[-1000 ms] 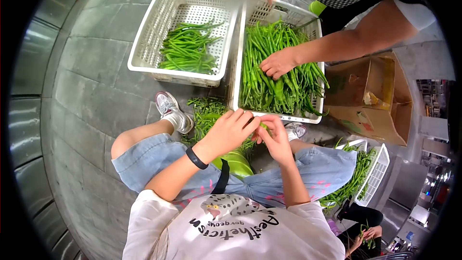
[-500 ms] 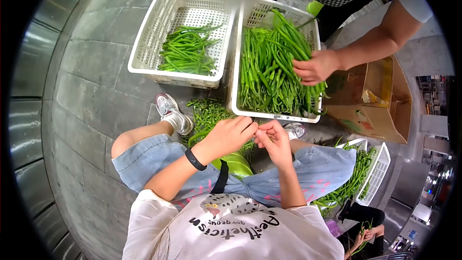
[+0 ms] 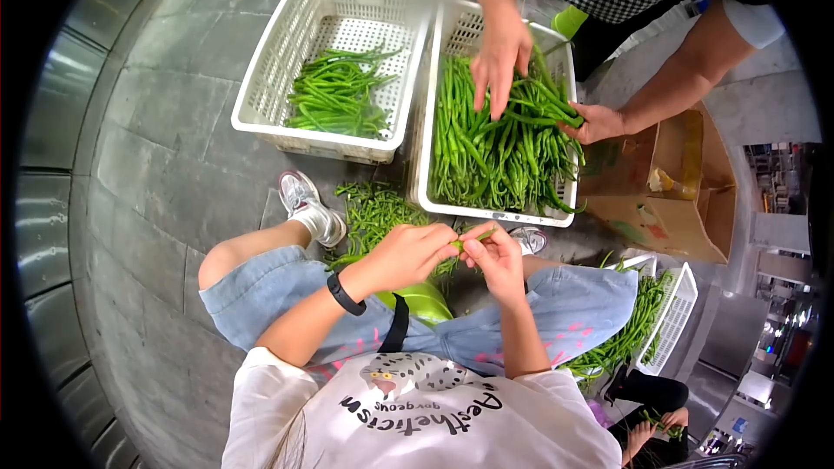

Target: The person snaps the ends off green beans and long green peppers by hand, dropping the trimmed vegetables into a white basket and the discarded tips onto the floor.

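A green pepper [image 3: 459, 246] shows between my two hands, in front of my knees. My left hand [image 3: 405, 254], with a black band at its wrist, pinches one end of it. Fingers of my right hand [image 3: 497, 262] are closed on the pepper close beside. Long green peppers [image 3: 465, 143] fill the white crate [image 3: 499, 213] beyond my hands. A smaller pile of peppers [image 3: 339, 91] lies in the left white crate [image 3: 252, 117].
Another person's hands [image 3: 504, 56] reach into the fuller crate. An open cardboard box [image 3: 673, 226] stands right of it. Green pieces [image 3: 373, 213] lie on the floor by my shoe. A third crate [image 3: 682, 317] with peppers is at lower right, near another person's hands [image 3: 669, 421].
A green pepper now shows between my hands. The co-worker's second hand has come over the fuller crate, and the other has moved slightly right.
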A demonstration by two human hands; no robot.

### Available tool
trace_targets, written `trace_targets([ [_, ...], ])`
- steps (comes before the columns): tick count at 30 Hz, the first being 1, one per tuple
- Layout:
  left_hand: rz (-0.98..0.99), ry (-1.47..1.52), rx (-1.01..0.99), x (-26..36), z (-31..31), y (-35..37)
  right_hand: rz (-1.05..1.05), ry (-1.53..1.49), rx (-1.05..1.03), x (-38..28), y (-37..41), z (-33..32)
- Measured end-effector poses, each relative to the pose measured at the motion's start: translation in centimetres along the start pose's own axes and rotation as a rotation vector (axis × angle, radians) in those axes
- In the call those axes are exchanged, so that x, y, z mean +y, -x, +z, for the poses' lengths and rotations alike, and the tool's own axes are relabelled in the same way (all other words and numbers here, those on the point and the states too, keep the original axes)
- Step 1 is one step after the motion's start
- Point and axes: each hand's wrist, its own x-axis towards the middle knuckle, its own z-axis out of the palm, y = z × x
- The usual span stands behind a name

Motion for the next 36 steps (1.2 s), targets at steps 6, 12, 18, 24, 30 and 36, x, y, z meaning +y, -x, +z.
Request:
trace_targets([
  [6, 0.036, 0.135, -0.007, 0.1, -0.4, 0.0, 0.120, -0.332, 0.012, 0.7, -0.1, -0.1],
  [12, -0.399, 0.764, 0.146, -0.4, -1.4, -0.2, 0.015, -0.584, -0.094, -0.2, -1.0, -1.0],
  [18, -0.261, 1.484, 0.788, -2.9, -5.7, -0.8, 0.148, 0.398, -0.133, 1.4, -1.3, -3.7],
  [24, -0.175, 1.615, 0.914, -3.9, -7.5, 0.0, 0.063, 0.793, -0.529, 4.1, -1.5, -2.9],
  [30, -0.196, 1.636, 0.941, -4.6, -7.6, 0.1, 0.046, 0.722, 0.046, 7.2, -8.0, -5.8],
  [36, -0.283, 1.608, 0.864, -4.2, -6.0, -0.7, -0.359, 1.163, 0.391, 10.5, -16.6, -9.4],
])
